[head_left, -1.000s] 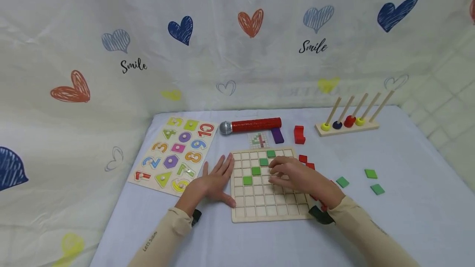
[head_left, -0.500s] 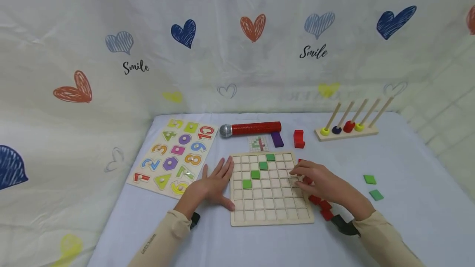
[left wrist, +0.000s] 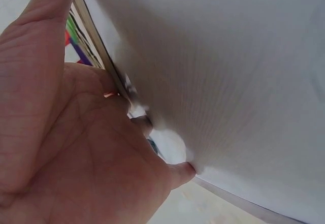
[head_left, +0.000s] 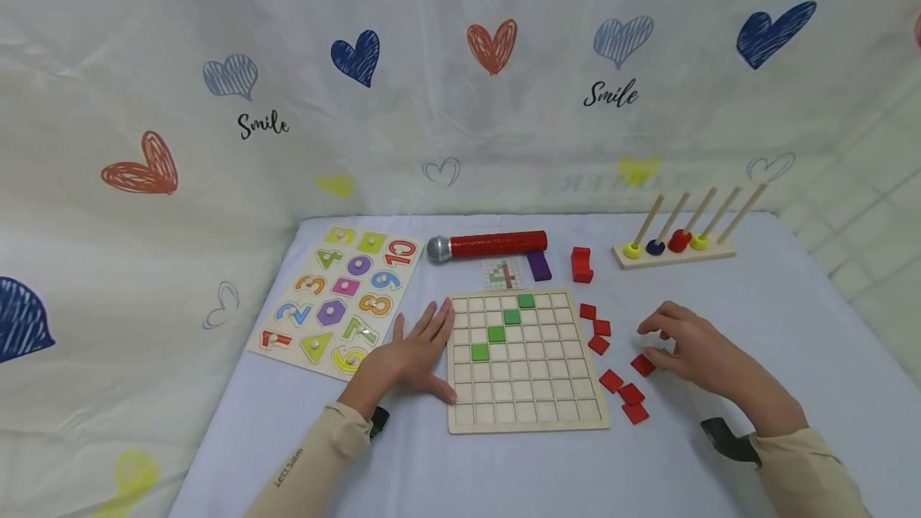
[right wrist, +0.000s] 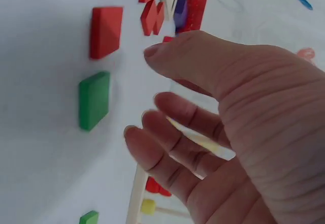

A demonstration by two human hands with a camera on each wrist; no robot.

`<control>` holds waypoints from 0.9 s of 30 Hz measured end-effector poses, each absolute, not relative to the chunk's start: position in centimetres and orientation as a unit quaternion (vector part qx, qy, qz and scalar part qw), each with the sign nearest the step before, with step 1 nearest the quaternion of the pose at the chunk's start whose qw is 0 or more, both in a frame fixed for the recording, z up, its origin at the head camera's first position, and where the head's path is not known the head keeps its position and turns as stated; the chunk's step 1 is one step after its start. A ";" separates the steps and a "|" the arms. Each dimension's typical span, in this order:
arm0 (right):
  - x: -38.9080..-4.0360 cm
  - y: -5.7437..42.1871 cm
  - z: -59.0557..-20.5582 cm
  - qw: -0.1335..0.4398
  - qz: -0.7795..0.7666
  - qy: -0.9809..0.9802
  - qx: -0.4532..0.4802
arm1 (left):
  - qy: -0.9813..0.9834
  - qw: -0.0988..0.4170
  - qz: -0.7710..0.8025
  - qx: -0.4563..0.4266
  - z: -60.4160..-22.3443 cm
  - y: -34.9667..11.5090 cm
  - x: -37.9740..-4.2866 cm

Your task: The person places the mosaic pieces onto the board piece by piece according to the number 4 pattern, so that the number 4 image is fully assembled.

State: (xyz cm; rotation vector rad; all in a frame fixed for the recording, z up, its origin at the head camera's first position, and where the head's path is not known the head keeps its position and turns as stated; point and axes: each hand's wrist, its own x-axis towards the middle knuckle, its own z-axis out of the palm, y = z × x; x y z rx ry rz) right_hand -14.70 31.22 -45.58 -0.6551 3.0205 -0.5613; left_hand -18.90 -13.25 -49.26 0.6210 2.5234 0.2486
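Observation:
My left hand (head_left: pixel 416 360) lies spread at the left edge of a wooden grid board (head_left: pixel 528 392), thumb and fingertips right at its rim. Several green square tiles (head_left: pixel 496 333) sit in its cells, forming a diagonal. Right of the board, my right hand (head_left: pixel 694 348) hovers over the table with fingers loosely bent and nothing between them. In the right wrist view its thumb and fingertips stand apart, near a loose green tile (right wrist: pixel 94 102) and a red tile (right wrist: pixel 106 32). The head view hides that green tile beneath the hand.
Several red tiles (head_left: pixel 631 394) lie between board and right hand. Behind the board are a pattern card (head_left: pixel 500 273), a purple block (head_left: pixel 538 265), a red block (head_left: pixel 581 265) and a red toy microphone (head_left: pixel 496 244). A number puzzle (head_left: pixel 295 334) lies left; a peg stand (head_left: pixel 672 257) stands back right.
My right hand has moved right, from over the board past its right edge to the loose tiles, uncovering the red tiles there. My left hand has stayed at the board's left edge.

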 end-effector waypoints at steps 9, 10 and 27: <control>-14.1 33.2 -47.0 0.049 -0.161 0.973 -0.159 | 0.933 0.266 0.096 0.223 -49.5 -13.1 -19.0; -14.1 33.2 -47.1 0.051 -0.166 0.972 -0.156 | 0.933 0.266 0.097 0.222 -49.5 -13.1 -18.9; -14.0 33.3 -47.3 0.058 -0.181 0.966 -0.175 | 0.935 0.254 0.100 0.227 -50.1 -13.2 -18.9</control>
